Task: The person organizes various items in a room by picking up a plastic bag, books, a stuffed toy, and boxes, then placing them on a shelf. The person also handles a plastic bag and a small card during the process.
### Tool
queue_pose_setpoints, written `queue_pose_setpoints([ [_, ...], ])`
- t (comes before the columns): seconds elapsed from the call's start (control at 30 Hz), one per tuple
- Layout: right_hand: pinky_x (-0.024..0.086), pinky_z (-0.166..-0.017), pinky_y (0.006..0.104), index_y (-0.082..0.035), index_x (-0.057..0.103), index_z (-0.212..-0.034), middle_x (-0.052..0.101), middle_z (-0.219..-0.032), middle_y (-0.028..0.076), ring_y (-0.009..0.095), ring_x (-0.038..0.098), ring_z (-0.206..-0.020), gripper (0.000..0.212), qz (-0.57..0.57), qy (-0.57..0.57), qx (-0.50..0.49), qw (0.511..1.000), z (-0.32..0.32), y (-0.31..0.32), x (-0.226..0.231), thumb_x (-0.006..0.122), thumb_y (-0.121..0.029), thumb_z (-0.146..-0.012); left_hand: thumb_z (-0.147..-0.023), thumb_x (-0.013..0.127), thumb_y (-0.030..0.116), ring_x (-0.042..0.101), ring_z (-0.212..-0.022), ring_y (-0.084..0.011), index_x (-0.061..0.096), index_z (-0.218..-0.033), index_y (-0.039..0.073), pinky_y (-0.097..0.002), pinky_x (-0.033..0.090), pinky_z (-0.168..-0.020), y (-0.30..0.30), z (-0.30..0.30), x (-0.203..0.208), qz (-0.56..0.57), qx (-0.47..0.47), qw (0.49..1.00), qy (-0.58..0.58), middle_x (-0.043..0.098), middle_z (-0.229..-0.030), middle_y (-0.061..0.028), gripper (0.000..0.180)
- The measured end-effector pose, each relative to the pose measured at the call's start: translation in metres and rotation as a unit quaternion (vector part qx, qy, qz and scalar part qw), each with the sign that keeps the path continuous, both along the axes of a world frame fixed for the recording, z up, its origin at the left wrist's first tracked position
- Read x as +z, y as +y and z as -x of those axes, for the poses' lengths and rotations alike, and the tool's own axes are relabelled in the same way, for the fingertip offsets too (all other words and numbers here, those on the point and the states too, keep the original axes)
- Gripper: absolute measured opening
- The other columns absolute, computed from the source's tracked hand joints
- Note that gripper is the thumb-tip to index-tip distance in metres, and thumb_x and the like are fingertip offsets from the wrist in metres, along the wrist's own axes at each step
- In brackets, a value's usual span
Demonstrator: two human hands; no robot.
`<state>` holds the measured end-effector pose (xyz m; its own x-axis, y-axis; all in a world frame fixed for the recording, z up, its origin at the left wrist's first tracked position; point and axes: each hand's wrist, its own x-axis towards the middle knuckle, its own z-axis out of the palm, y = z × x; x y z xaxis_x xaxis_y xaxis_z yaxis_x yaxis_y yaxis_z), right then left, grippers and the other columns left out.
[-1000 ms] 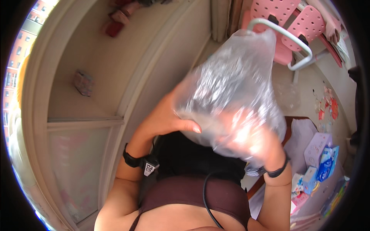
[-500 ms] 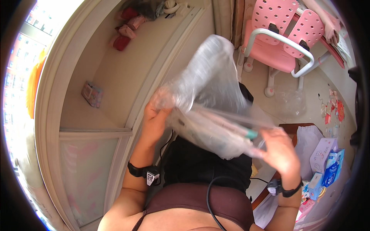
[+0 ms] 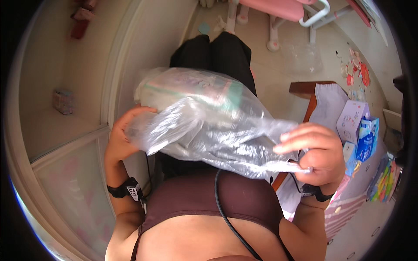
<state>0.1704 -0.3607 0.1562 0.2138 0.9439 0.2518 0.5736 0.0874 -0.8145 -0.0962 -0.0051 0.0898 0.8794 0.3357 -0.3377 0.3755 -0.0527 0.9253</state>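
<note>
A large clear plastic bag (image 3: 217,143) lies across my lap, crumpled and shiny along its near side. Inside it, toward the far side, sits a flat package with pink and green parts (image 3: 204,89), blurred by the film. My left hand (image 3: 128,130) wraps round the bag's left end, partly covered by its folds. At the right, my right hand (image 3: 315,150) pinches the bag's edge between thumb and curled fingers. Each wrist wears a black strap with a small device.
On my right, a lilac box (image 3: 352,122) and a blue tissue pack (image 3: 368,138) rest on a cloth-covered surface. Beyond are a pink chair (image 3: 278,9) and red paper scraps (image 3: 363,74) on the floor. A cabinet (image 3: 69,130) with a small patterned box (image 3: 63,102) stands at my left.
The bag has come down from a raised, stretched position toward my lap, and the package now shows at its far side. Both hands keep their hold. The head view has shifted.
</note>
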Motion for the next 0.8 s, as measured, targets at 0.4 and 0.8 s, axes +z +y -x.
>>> queue_pose_setpoints([
  [0.4,0.056,-0.073,0.0292,-0.003,0.067,-0.099,0.074,-0.100,0.009,0.018,0.072,-0.088,0.018,0.028,0.367,-0.052,0.928,-0.014,-0.018,-0.046,0.076,-0.012,-0.086,-0.077,0.087,0.025,0.063,-0.113,-0.0272,0.066,-0.122,0.001,-0.0375,0.047,-0.097,-0.007,-0.028,0.009,0.030,-0.242,0.968,0.063,0.068,-0.118,-0.0116,0.055],
  [0.8,0.042,-0.110,0.0390,-0.004,0.054,-0.138,0.039,-0.152,0.028,0.034,0.047,-0.136,0.056,0.340,0.182,-0.461,0.799,-0.168,-0.015,-0.386,0.072,-0.024,-0.089,-0.088,0.068,0.028,0.036,-0.147,-0.0384,0.067,-0.129,0.006,-0.0601,0.015,-0.122,-0.018,-0.188,-0.085,-0.355,-0.287,0.890,0.020,0.051,-0.152,-0.0119,0.046],
])
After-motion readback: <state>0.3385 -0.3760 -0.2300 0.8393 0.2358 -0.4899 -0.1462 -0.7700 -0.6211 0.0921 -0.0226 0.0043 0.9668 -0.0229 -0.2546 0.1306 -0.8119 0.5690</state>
